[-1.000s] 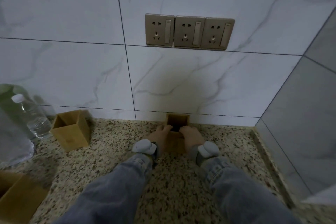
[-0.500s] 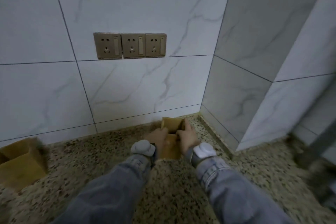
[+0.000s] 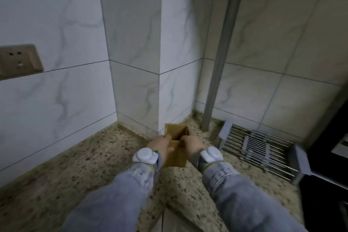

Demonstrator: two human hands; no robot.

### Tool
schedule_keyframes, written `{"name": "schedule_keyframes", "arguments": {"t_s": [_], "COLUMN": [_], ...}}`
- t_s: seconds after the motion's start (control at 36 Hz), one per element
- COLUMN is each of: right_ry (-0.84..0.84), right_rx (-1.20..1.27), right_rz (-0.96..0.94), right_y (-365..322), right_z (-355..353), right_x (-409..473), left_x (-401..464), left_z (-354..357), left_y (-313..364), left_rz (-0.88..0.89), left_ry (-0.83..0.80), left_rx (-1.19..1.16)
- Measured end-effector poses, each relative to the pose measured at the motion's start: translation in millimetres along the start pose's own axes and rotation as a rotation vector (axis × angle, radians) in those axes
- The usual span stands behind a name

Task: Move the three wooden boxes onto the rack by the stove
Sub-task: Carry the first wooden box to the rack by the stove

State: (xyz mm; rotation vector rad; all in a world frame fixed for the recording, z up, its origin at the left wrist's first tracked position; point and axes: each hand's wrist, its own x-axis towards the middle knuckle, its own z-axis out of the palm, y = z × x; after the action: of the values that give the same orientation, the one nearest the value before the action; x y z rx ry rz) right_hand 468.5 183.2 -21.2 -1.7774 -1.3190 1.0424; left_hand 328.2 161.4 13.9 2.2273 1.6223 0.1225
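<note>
while both hands, left hand point(image 3: 161, 144) and right hand point(image 3: 192, 145), stayed gripping the wooden box point(image 3: 176, 149), the view had swung right, bringing the rack point(image 3: 258, 150) into sight.

A tan wooden box point(image 3: 176, 153) is seen against a speckled beige counter point(image 3: 79, 171). White, grey-veined wall tiles point(image 3: 62, 24) and faded blue denim sleeves point(image 3: 120, 194) are shown.

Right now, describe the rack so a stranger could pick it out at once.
Find the grey pipe running down the tiled wall to the speckled counter. Just right of its foot lies the rack, a low metal tray of parallel wire bars. It is the only barred metal thing there; the wooden box is solid.
</note>
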Motion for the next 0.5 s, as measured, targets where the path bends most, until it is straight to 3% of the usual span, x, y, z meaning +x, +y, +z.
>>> {"name": "schedule_keyframes", "arguments": {"t_s": [0.28,0.5], "right_ry": [0.196,0.258], "right_rx": [-0.439,-0.502], "right_rz": [-0.005,-0.002], "right_y": [43,79], "right_z": [-122,-180], "right_x": [-13,9], "left_x": [63,99], "left_z": [30,46], "left_y": [111,167], "left_rz": [0.261,0.356], "left_ry": [-0.011,-0.009], "left_rx": [0.068,0.121]}}
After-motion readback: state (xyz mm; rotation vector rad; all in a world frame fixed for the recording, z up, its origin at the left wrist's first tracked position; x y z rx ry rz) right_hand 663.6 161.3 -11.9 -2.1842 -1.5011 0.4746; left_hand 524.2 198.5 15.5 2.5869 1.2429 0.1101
